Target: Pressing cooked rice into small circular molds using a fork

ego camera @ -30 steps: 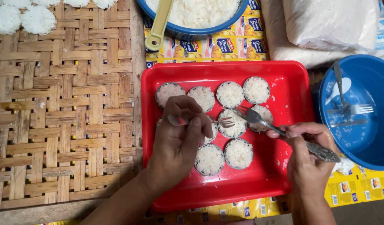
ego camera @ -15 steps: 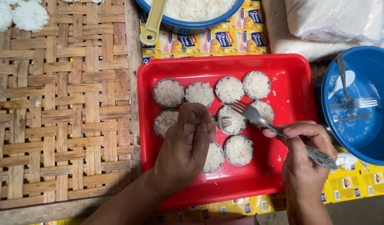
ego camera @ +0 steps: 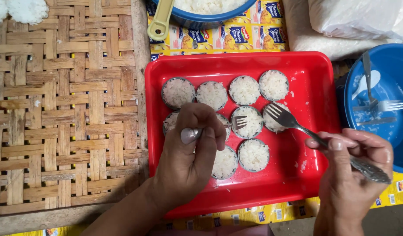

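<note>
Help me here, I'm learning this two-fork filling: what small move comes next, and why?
Probably lower the left hand so its fork presses into the middle-row rice mould. Its tines already sit at that mould's edge, while the right hand's fork rests on the neighbouring mould in the red tray.

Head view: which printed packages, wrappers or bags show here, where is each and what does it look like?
Printed sachet sheet: flat under the red tray, yellow with blue panels, showing above and below it.
Clear plastic bag: top right, crumpled, white contents.
No signs or screens.
</note>
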